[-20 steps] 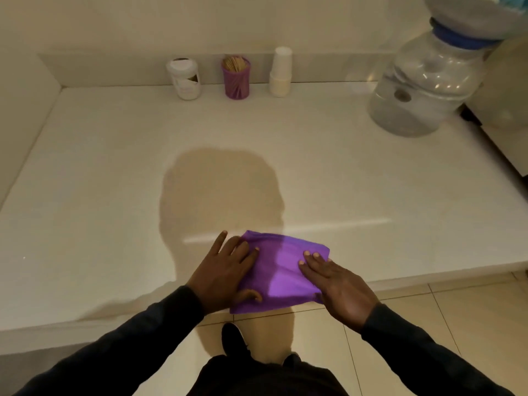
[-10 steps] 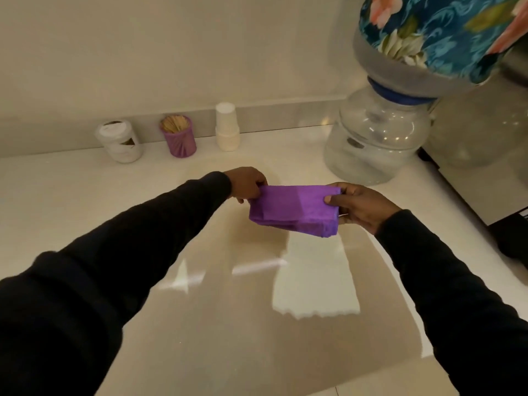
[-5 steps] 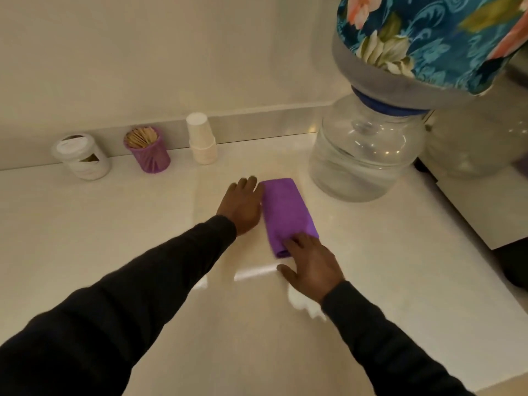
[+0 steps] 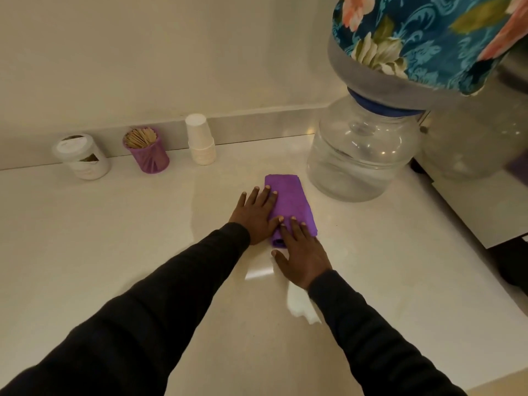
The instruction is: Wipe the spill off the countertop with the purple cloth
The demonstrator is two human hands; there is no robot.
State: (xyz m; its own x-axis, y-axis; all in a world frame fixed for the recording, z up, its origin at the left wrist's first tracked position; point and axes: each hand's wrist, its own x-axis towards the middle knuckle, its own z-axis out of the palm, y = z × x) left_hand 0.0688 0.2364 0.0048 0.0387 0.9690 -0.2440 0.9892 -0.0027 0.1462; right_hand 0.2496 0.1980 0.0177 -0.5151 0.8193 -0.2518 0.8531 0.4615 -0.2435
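Purple and folded into a narrow pad, the cloth [image 4: 288, 204] lies flat on the pale countertop [image 4: 114, 238], just beside the base of the big clear water jug [image 4: 360, 158] and well in front of the items along the back wall. Your left hand [image 4: 255, 214] is spread open, palm down, with its fingers overlapping the cloth's left edge. Your right hand [image 4: 300, 255] is also flat and open, its fingertips [image 4: 293, 221] pressing the near end of the pad and the palm resting on the counter. Neither hand grips anything.

No puddle is clearly visible from here; the glossy surface throws bright reflections near your right wrist, so I cannot tell which patch is wet. Judging by where you have set the cloth, the wet area is likely under or around it.

To wipe well, get one palm fully onto the pad rather than only its edges, so the pressure spreads evenly and the folds do not slide apart. Draw it in slow, overlapping strokes toward yourself, away from the jug, which stands close enough to be nudged by a wide sweep. Keep clear of the paper cups [image 4: 200, 141], the stick holder [image 4: 147, 151] and the white jar [image 4: 83, 157] at the back. Turn the pad to a dry face once it is soaked.
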